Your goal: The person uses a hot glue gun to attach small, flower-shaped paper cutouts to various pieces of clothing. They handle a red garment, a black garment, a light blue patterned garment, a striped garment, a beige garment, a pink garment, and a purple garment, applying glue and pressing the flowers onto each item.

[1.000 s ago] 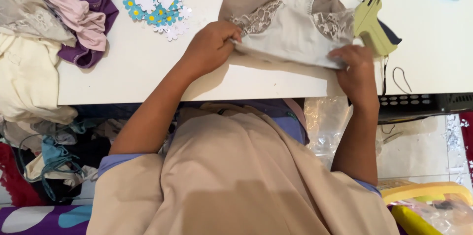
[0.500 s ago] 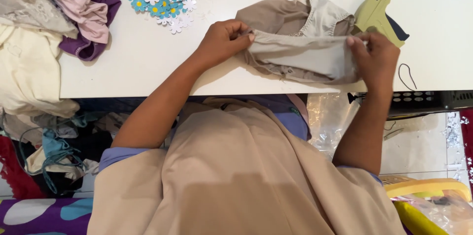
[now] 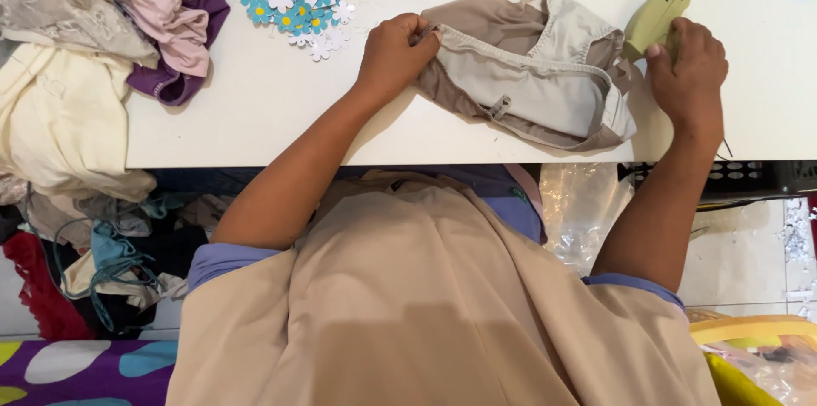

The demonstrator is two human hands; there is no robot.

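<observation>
Beige undergarment (image 3: 532, 74) lies crumpled on the white table (image 3: 255, 108); soft, light and limp, best taken by its seamed edge; left hand (image 3: 396, 53) pinches that edge; right hand (image 3: 689, 74) wraps the pale-green glue gun (image 3: 654, 19).
</observation>
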